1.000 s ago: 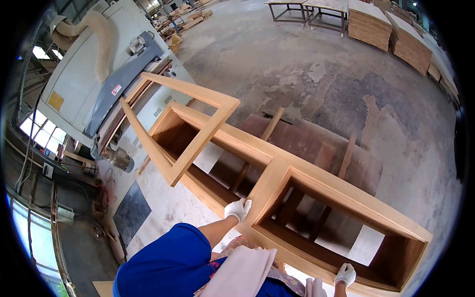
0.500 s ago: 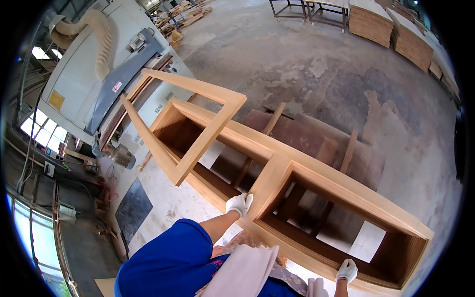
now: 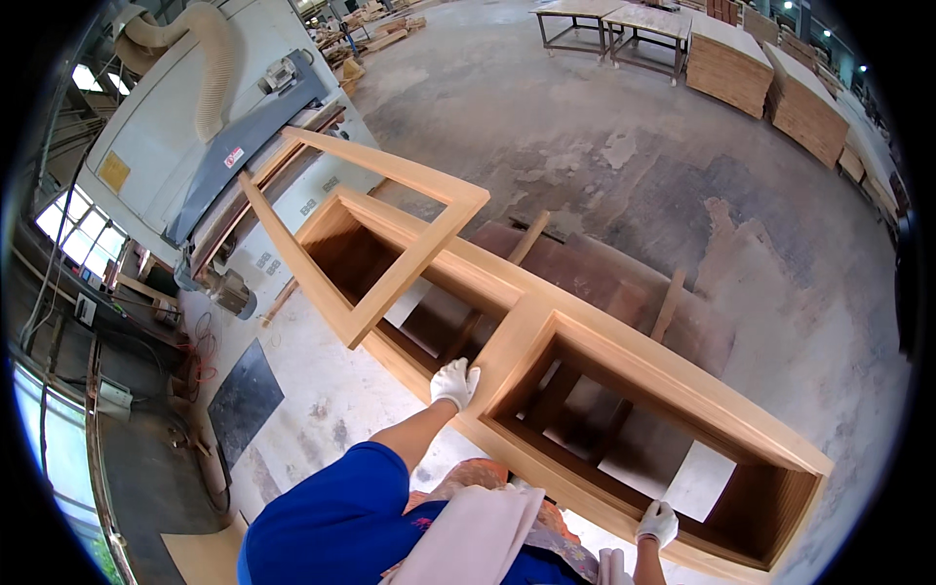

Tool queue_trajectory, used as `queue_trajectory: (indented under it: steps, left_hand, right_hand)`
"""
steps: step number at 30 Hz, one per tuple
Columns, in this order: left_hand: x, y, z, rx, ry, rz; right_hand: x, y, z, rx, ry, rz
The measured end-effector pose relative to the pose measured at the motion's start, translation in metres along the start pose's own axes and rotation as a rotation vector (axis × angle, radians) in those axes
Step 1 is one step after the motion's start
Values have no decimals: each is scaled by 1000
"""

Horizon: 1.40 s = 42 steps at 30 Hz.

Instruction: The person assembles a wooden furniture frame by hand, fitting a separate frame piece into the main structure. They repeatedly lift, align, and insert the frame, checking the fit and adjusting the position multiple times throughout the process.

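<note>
A stack of pale wooden frames [image 3: 673, 361] lies before me, its openings split by a wide crossbar. My left hand [image 3: 455, 384], in a white glove, is closed over the near rail beside that crossbar. Farther right, my right hand [image 3: 658, 524], gloved too, curls over the same near rail by the right-hand opening. Some of its fingertips are hidden. Above the stack's left end, a single wooden frame [image 3: 409, 273] slants out from the outfeed of a big grey-white machine [image 3: 146, 146]. Neither hand touches that frame.
A ribbed hose [image 3: 210, 83] runs down to the machine, and a motor [image 3: 232, 292] juts from its near side. Wooden bars [image 3: 668, 304] lie low beyond the stack. Metal-legged tables [image 3: 648, 21] and stacked boards [image 3: 729, 63] stand far right. A dark mat [image 3: 246, 402] lies at left.
My view has turned slightly, so the stack appears farther left. Both hands stay on the near rail, the left a little farther from the crossbar's middle.
</note>
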<state>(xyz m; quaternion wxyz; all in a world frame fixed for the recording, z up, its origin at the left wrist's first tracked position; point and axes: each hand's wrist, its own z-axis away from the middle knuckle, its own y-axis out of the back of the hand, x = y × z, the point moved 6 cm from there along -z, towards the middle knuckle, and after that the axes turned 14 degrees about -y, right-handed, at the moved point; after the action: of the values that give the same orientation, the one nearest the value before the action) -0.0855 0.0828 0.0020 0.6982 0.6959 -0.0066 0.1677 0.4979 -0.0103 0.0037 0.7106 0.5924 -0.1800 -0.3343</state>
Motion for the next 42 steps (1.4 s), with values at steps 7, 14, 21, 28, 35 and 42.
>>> queue_trajectory:
  steps: [7, 14, 21, 28, 35, 42]
  left_hand:
    - [39, 60, 88, 212, -565, 124]
    - [-10, 225, 81, 901, 99, -276]
    - [-174, 166, 54, 789, 725, 1397]
    - [-125, 159, 50, 782, 663, 1716]
    - [-139, 161, 49, 792, 651, 1648]
    - [-132, 157, 44, 793, 682, 1615]
  right_hand:
    - [6, -11, -9, -26, -3, -50]
    - [1, 1, -3, -58, -29, -3]
    - [0, 6, -3, -82, -19, -56]
    - [2, 4, -3, -93, -20, -67]
    - [-3, 9, 1, -121, -10, -47]
    - [-2, 10, 0, -117, -18, -55]
